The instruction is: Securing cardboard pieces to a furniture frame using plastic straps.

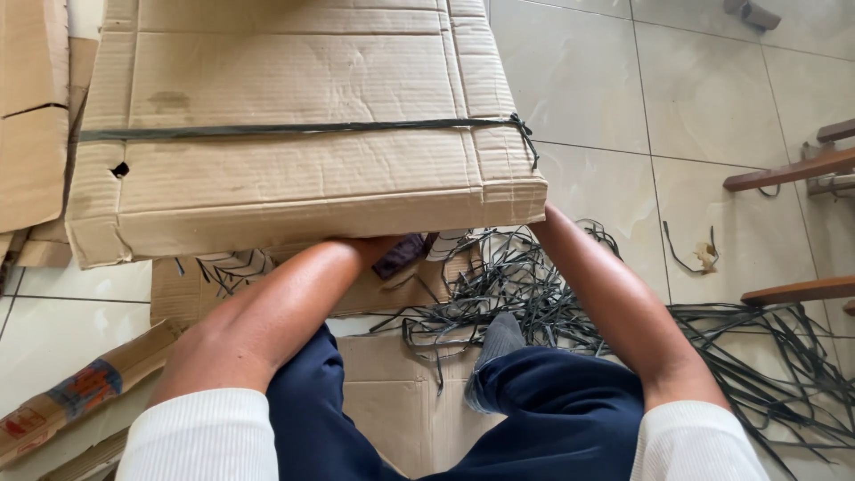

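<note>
Both forearms reach forward and under the near edge of a flattened cardboard bundle (pixel 303 169), a stack of brown corrugated sheets bound across its middle by a dark plastic strap (pixel 294 130) that is knotted at the right edge. The bundle sits tilted, its near edge raised over the person's lap.

The left hand (pixel 378 245) goes under the middle of that near edge; only the wrist and the heel of the hand show, and the fingers are hidden beneath the cardboard, so I cannot tell whether they are spread or curled. The right hand (pixel 541 218) disappears under the bundle's near right corner, just below the strap's knot; its fingers are likewise out of sight and their state cannot be told. Both hands meet the underside of the bundle.

Just beside the left hand, toward the right hand, a small dark object (pixel 403 254) peeks out under the edge; what it is cannot be made out. Below and between the hands a tangle of loose black straps (pixel 525 285) spreads over the tiled floor (pixel 704 89) and on past the right arm. Under the legs lies a flat cardboard sheet (pixel 392 392). Left of the left arm a folded cardboard strip with coloured print (pixel 80 392) rests on the floor, and more cardboard (pixel 31 116) lies beyond it. Right of the right hand, well apart, are wooden furniture parts (pixel 793 169).
</note>
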